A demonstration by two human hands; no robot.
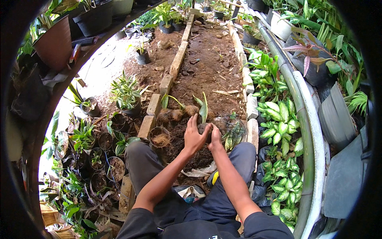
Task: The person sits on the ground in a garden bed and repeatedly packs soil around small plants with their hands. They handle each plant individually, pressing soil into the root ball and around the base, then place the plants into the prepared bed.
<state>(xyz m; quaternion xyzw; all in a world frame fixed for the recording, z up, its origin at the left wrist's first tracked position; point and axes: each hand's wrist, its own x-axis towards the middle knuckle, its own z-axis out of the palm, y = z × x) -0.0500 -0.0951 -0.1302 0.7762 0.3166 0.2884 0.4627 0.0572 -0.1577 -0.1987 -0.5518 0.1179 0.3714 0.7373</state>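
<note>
Between my knees, my left hand (194, 136) and my right hand (215, 138) cup a dark ball of soil (203, 128) from both sides. My left fingers lie along its side, and the right ones curl round the other. A plant with upright, pale-edged green leaves (203, 108) rises just behind the ball; whether it grows from it I cannot tell. Below my hands lies a heap of dark loose soil (195, 158). Several round brown root balls (177, 115) sit in a row beyond, some with leaves. Left of my hands stands a pot with brown fibre (160, 140).
A dirt path (207, 59) runs ahead between brick edgings (179, 57). Potted plants (128, 95) crowd the left side. Green-and-white leafy plants (280, 115) line the right, beside a curved bamboo pole (304, 151). A clear bag with leaves (234, 133) lies near my right knee.
</note>
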